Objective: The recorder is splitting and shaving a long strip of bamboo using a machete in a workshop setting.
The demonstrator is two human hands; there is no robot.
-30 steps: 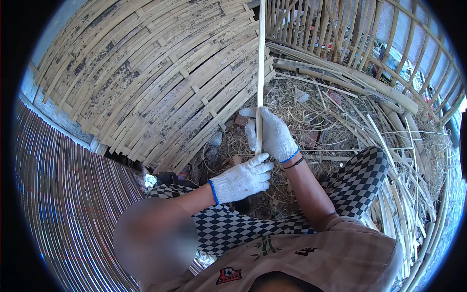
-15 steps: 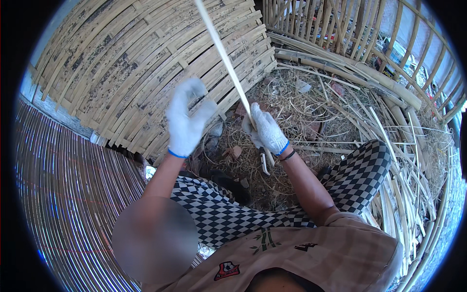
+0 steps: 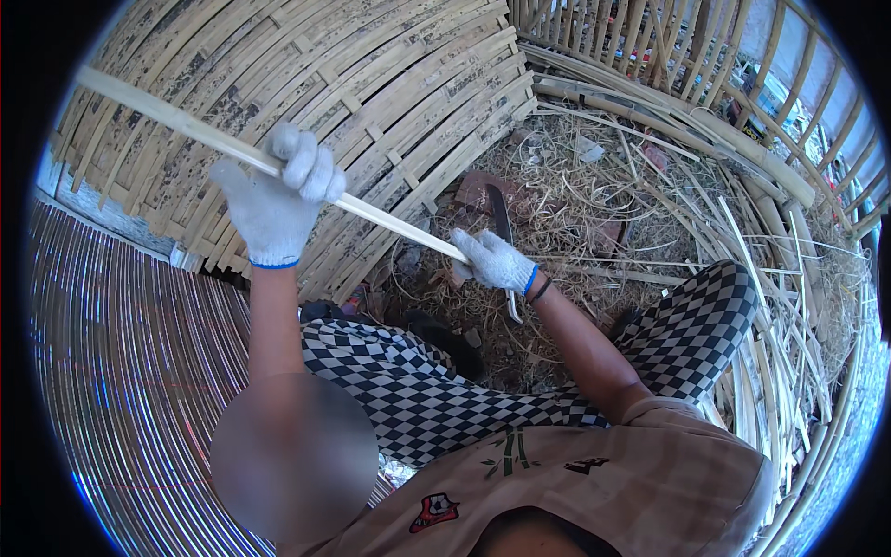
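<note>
A long, pale bamboo strip [image 3: 390, 220] slants across in front of me, from the far left down to the middle. Both my hands wear white knit gloves with blue cuffs. My left hand [image 3: 277, 200] curls its fingers over the strip, thumb apart, partway along it. At the strip's near end my right hand [image 3: 498, 262] is closed round it. Beneath the right hand is a knife with a dark blade [image 3: 500, 215]; its lower end shows below the glove. The hand hides the knife's middle, and I cannot tell whether it touches the hand.
A woven bamboo panel [image 3: 371, 93] fills the far left. Shavings and scraps [image 3: 575, 200] cover the ground ahead. Split bamboo strips [image 3: 775, 371] lie in a heap at the right. Bamboo poles [image 3: 668, 121] and a slatted fence [image 3: 631, 42] stand at the back right.
My left hand was off the strip and now grips it. The strip has swung from pointing far ahead to pointing left. More of the knife blade shows now.
</note>
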